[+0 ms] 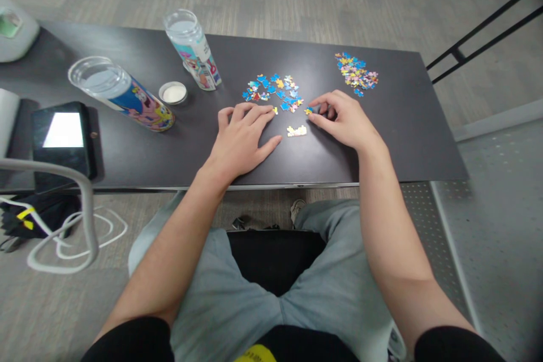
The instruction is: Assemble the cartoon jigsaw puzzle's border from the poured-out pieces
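Pinches a puzzle piece in the right hand, near the joined strip on the table. Rests the left hand, released, at a yellow piece. Shows cartoon labels, lettering unreadable, on two jars.

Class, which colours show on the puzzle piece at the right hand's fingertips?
Yellow and blue on the puzzle piece, best seen in the head view.
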